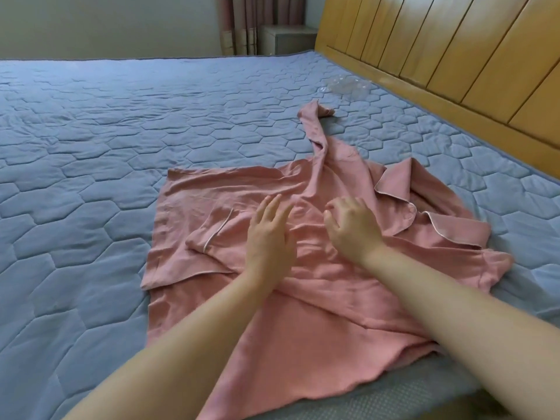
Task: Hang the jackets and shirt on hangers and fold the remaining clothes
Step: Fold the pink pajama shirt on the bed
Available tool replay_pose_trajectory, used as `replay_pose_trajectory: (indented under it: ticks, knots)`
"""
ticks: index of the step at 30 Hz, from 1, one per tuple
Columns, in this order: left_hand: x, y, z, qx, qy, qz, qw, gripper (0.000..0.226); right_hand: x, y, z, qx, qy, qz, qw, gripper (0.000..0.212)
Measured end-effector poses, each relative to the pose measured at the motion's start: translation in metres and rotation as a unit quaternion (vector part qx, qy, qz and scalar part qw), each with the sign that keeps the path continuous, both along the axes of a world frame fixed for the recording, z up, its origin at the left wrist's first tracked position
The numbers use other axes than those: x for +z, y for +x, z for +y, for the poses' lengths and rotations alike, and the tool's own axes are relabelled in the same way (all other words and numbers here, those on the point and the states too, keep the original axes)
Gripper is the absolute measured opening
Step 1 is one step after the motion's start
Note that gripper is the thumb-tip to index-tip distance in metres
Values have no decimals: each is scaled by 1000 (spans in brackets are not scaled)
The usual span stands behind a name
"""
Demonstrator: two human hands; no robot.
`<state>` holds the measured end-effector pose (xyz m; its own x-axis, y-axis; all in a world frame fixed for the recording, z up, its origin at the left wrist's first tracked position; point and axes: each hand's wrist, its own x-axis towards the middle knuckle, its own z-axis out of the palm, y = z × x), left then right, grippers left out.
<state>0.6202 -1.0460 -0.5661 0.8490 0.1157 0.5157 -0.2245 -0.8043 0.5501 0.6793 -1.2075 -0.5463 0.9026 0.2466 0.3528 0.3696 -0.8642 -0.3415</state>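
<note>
Barely started: smoothing pink top (212,201) on bed (91,131), not yet folded. Pressing flat with released left grip (269,234); cannot tell about curled right grip (351,228).

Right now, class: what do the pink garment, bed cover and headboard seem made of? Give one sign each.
Pink garment: likely soft cotton-like cloth, matt; limp creases. Bed cover: quilted fabric, matt; stitched hexagons. Headboard: probably varnished wood; glossy, grained panels.

Both bare arms reach forward; left hand (268,237) flat, fingers straight, right hand (351,228) palm down, fingers curled loosely.
</note>
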Motion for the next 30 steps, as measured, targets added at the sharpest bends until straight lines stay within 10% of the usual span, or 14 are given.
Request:
replay_pose_trajectory:
  ticks: [8, 16, 22, 30]
  knots:
    - [-20, 165, 13, 95, 139, 309, 936, 58, -25, 137, -45, -92, -248, 205, 942, 62]
    - [-44, 203, 13, 229, 117, 301, 918, 61, 14, 233, -11, -153, -288, 199, 924, 42]
    - [-42, 205, 6, 99, 227, 247, 937, 74, 11, 313, -6, -142, -12, 147, 979, 34]
    - [-43, 212, 11, 101, 213, 250, 939, 69, 5, 396, 23, -154, 299, 314, 888, 79]
